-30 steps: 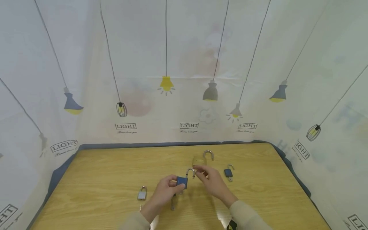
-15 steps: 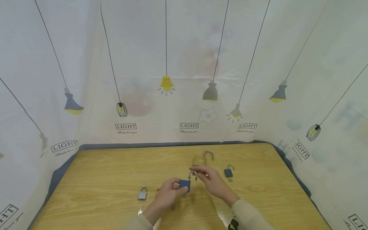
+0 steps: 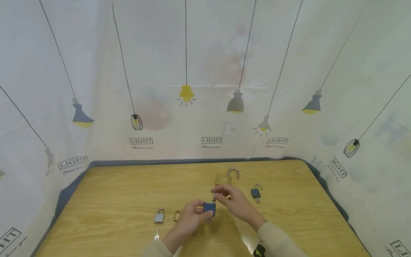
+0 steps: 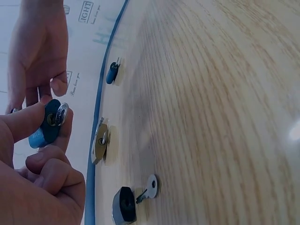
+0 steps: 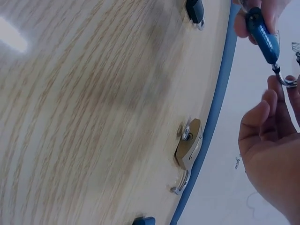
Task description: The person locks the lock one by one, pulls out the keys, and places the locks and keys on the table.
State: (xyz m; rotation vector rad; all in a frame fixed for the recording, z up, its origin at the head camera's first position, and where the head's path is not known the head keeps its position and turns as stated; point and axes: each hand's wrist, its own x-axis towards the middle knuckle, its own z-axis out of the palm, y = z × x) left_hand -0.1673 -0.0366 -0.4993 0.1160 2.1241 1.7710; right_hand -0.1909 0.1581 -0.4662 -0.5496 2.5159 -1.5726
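My left hand [image 3: 190, 217] grips a blue padlock [image 3: 210, 210] by its body, clear of the table. A silver key [image 4: 61, 114] sits in the keyway at its lower end. The shackle [image 5: 284, 82] stands out of the body on the far side. My right hand [image 3: 236, 203] pinches that shackle between thumb and forefinger, hiding most of it in the head view. Behind the right hand lies a large brass padlock [image 3: 223, 179] with its shackle swung out. A smaller dark blue padlock [image 3: 255, 193], unlocked and with a key in it, lies to the right.
Left of the hands a silver padlock [image 3: 159, 216] lies with its shackle closed, a small key [image 3: 156, 235] below it. A small brass padlock [image 3: 177, 215] is partly behind the left hand. A lamp-printed cloth [image 3: 179, 150] rises at the wooden table's [image 3: 128, 182] back edge.
The blue padlock has shifted a little right and down in the left hand. The right fingers have come onto its shackle. The small brass padlock and small key on the left show more.
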